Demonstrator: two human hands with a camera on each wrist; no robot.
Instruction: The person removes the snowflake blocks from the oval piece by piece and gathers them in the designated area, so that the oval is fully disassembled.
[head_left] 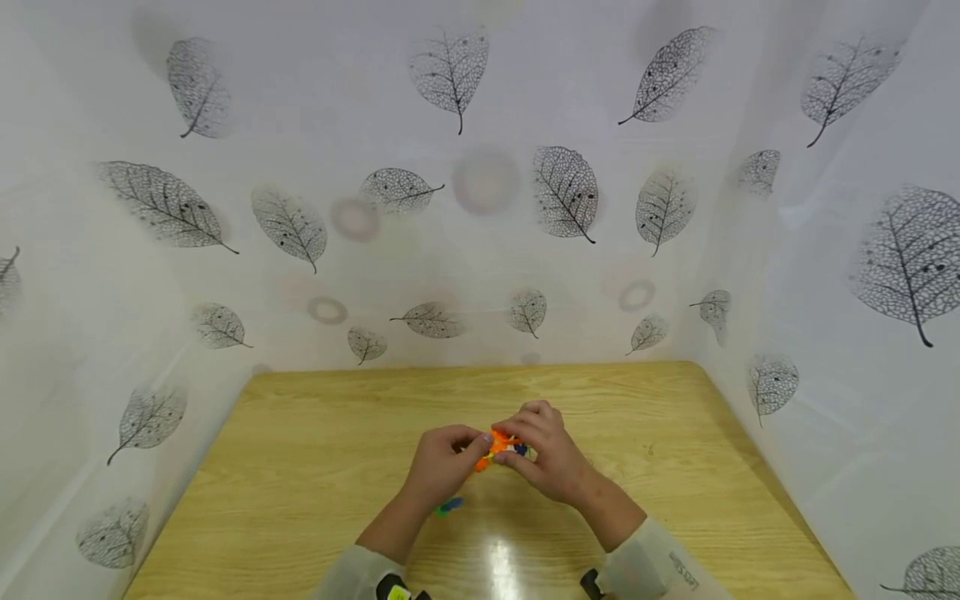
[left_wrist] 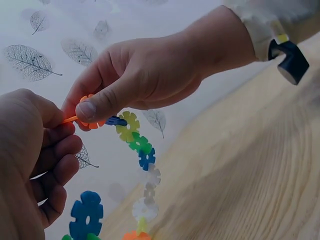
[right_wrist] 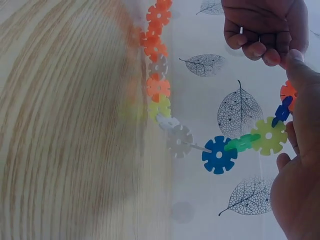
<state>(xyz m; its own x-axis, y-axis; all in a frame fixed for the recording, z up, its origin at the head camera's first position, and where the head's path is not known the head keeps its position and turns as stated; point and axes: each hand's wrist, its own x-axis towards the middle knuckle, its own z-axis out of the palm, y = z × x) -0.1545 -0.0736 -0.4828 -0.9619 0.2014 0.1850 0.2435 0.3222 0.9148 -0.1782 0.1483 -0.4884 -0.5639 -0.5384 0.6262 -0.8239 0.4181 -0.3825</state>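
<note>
My left hand (head_left: 444, 462) and right hand (head_left: 551, 457) meet over the middle of the table. Thumb and fingers of the left one pinch a thin orange disc (left_wrist: 70, 119), seen edge-on. Right beside it, my right hand pinches another orange notched disc (left_wrist: 92, 120); whether the two discs are joined is hidden by the fingertips. From the right hand hangs a chain of interlocked snowflake discs (right_wrist: 219, 155), in blue, yellow, green, white and orange. Its far end runs to several orange discs (right_wrist: 158, 16) in the right wrist view.
A blue and green pair of discs (head_left: 452, 505) lies on the wooden table (head_left: 315, 433) near the left forearm. White curtain (head_left: 480, 250) printed with leaves encloses the table at the back and sides. Bands with dark devices (left_wrist: 290, 62) sit on the wrists.
</note>
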